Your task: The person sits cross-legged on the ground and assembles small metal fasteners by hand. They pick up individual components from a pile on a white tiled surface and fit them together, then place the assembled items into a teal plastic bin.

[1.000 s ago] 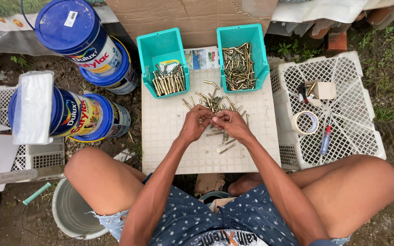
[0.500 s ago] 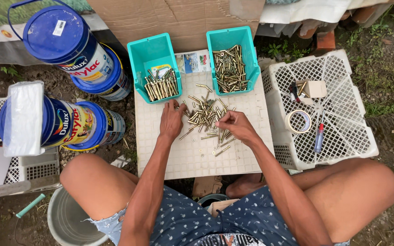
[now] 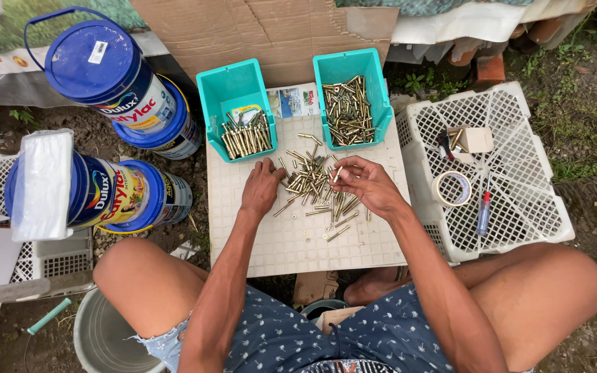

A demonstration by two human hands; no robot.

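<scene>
Right hand (image 3: 367,185) fingers pinching one brass bolt (image 3: 338,174) above loose bolt pile (image 3: 316,185). Left hand (image 3: 261,188) fingers spread flat, tips touching pile edge.

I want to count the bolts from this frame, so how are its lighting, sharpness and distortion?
Head view: soft, even daylight with no hard shadows; mild glare on the blue paint bucket lid; the loose bolts between the left hand and right hand are sharp; wide-angle bending shows at the white crate edges.
</scene>
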